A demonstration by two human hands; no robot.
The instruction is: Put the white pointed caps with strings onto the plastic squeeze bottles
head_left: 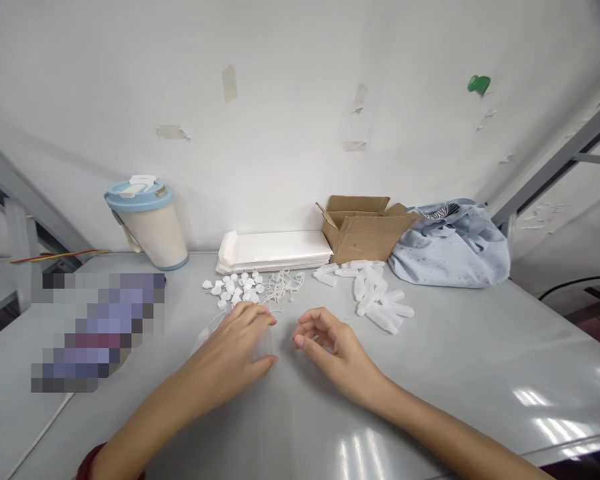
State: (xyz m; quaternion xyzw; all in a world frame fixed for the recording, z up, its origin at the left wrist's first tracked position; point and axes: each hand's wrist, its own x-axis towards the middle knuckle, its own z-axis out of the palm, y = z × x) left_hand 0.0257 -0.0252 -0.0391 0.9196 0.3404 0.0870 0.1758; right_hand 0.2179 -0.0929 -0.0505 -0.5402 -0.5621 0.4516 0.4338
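Below frame centre, left hand [240, 339] arches over a clear piece [266, 343], grip unclear; right hand [344, 353] curls, thumb and fingertips apart.

on the table [455, 373], cords [283, 287] lie right of caps [237, 291], left of tubes [373, 283].

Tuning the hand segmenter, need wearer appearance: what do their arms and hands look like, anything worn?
Two bare hands, left and right, with no gloves, rings, watch or bracelet visible. A dark red sleeve shows at the bottom edge on the left arm. The right forearm is uncovered to the frame edge. No cables on either arm.
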